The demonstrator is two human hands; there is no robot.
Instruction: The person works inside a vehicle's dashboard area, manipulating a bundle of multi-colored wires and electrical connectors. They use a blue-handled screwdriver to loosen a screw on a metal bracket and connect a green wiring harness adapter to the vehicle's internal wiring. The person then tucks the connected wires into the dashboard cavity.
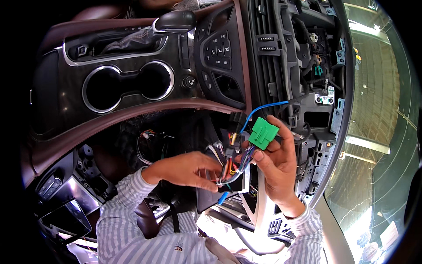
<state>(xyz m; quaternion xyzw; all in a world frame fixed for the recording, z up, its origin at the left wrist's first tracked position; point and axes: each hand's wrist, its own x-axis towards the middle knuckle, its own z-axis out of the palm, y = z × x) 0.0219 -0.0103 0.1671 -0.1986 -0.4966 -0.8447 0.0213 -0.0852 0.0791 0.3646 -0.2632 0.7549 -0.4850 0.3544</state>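
My right hand [279,165] grips the wires just below a green plastic connector [263,132], which is tilted between my thumb and fingers. My left hand [193,169] is curled at a bundle of coloured wires [231,167] with tape and small dark plugs; some of its fingertips are hidden in the bundle. A blue wire [268,104] arches from the bundle up toward the dashboard. Under the bundle are a dark panel and a short blue piece [223,198].
The centre console [66,88] holds a gear lever [173,22] and two cup holders. The opened dashboard [316,66] runs down the right beside the windscreen [378,119]. Loose trim panels with a screen [61,220] lie at lower left, near more loose wires [147,134].
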